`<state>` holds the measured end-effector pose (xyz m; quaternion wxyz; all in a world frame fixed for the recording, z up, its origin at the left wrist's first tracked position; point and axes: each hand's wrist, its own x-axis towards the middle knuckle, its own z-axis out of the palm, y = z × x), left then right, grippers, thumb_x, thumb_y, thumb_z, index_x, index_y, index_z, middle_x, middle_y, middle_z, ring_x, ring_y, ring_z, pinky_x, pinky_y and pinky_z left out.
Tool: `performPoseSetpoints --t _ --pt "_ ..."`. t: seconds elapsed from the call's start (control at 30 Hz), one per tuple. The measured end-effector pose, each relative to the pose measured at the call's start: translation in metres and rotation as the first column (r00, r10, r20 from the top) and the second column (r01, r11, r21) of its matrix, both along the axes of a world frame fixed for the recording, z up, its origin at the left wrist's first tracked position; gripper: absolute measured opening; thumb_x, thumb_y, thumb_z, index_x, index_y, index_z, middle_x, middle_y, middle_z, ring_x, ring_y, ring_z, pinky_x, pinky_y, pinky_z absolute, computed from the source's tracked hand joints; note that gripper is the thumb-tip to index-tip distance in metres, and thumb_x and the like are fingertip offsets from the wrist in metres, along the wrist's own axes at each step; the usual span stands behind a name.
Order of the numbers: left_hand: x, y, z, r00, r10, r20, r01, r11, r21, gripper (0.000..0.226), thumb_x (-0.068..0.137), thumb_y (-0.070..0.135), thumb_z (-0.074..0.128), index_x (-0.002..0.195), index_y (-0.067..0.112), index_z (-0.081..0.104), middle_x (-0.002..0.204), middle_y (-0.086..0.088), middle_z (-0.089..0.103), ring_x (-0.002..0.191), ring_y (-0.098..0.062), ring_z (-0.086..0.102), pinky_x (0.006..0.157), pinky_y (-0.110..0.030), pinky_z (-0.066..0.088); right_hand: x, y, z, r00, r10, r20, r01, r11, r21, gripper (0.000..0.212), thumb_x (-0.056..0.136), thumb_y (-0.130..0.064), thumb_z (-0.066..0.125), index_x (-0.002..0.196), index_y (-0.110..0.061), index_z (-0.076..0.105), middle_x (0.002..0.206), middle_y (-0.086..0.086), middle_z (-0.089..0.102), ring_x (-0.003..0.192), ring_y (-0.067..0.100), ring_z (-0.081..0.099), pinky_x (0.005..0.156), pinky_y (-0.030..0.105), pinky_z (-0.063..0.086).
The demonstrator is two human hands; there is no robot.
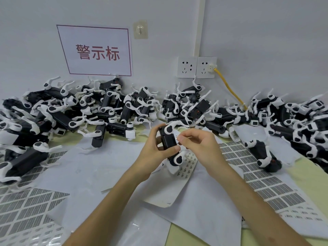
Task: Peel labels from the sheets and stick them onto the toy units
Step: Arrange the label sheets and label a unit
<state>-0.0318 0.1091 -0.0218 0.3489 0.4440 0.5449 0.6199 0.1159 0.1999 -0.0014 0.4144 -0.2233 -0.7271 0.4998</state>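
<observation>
Head view: left hand point(153, 145) grips a toy point(168, 139); right hand point(199, 145) pinches a label point(177, 137) against it. Sheets point(257, 167) and piled toys point(88, 107) surround them.

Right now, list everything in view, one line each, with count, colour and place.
toy units: too many to count, black and white, heaped along the wall
held toy unit: one, black and white, centre, above the sheets
label sheets: several, white with grey grids, spread over the table
label: one, white, at the held toy unit's side
table: one, pale green, under everything
sign: one, white with red characters, on the wall
hook: one, clear, right of the sign
sockets: two, white, on the wall
cable: one, yellow, plugged into the right socket
left hand: one, grips the held toy unit
right hand: one, pinches the label
</observation>
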Motion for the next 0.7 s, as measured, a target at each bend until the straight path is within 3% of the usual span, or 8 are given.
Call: performPoseSetpoints --t 0.23,0.47,0.7 --pt "0.003 0.002 -0.004 0.995 0.071 -0.073 -0.065 0.995 0.08 0.073 0.082 0.006 0.086 0.138 0.033 0.047 0.121 -0.012 0.067 0.095 -0.018 0.076 0.078 -0.026 0.06 -0.004 -0.005 -0.005 0.995 -0.093 0.043 0.089 0.992 0.091 0.018 0.091 -0.015 0.075 0.078 -0.028 0.075 0.081 -0.01 0.076 0.078 0.004 0.071 0.075 0.019 0.054" --pt "0.007 0.006 -0.009 0.975 0.156 -0.156 -0.133 0.981 0.144 0.073 0.073 0.018 0.09 0.132 0.038 0.05 0.113 -0.003 0.071 0.098 -0.017 0.074 0.074 -0.026 0.06 -0.005 -0.009 -0.006 0.988 -0.147 0.042 0.142 0.984 0.108 0.018 0.091 -0.014 0.076 0.078 -0.027 0.074 0.074 -0.011 0.074 0.066 0.003 0.069 0.063 0.012 0.049" --pt "0.013 0.005 -0.012 0.937 0.254 -0.241 -0.222 0.963 0.152 0.076 0.069 0.033 0.088 0.134 0.037 0.048 0.107 0.018 0.071 0.105 -0.002 0.068 0.085 -0.039 0.064 -0.006 -0.014 -0.005 0.975 -0.212 0.065 0.202 0.969 0.14 0.012 0.09 -0.014 0.075 0.081 -0.021 0.075 0.079 -0.011 0.075 0.071 0.006 0.071 0.07 0.025 0.057"
